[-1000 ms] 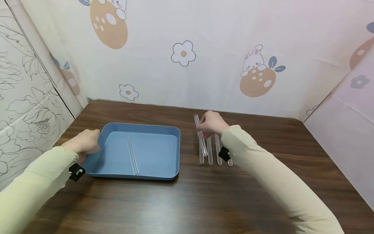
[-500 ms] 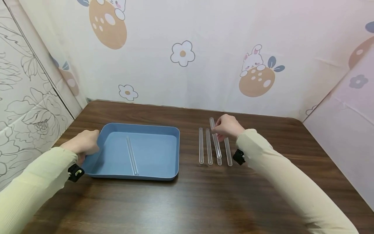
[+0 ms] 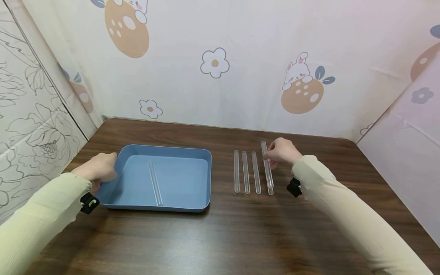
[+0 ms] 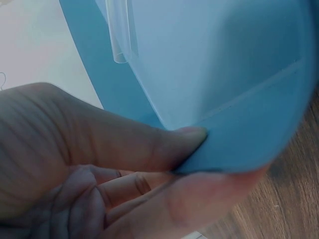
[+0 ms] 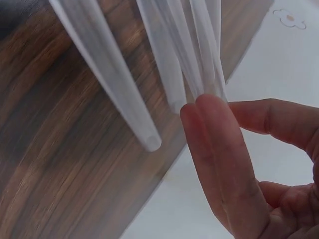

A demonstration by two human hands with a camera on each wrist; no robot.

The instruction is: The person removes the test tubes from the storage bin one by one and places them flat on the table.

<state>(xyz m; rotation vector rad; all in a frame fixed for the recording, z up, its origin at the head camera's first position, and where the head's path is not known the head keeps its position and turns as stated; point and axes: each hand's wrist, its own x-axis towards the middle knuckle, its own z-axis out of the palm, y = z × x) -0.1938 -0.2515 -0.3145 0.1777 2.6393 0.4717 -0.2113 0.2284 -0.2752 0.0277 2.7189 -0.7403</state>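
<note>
My left hand pinches the left rim of a shallow blue tray, thumb inside and fingers beneath, as the left wrist view shows. One clear test tube lies slanted in the tray. On the right, my right hand pinches another clear test tube near its upper end, tilted above the table. Several more test tubes lie side by side beneath and left of it. The rightmost lying tube is mostly covered by the held one. In the right wrist view, fingertips press together on the tube.
A dark brown wooden table carries everything. Behind it hangs a white patterned curtain, and light panels flank both sides. A strip of table separates the tray from the row of tubes.
My right hand has carried its test tube rightward across the row, from above the leftmost lying tube to above the rightmost. The left hand and the tray have stayed in place.
</note>
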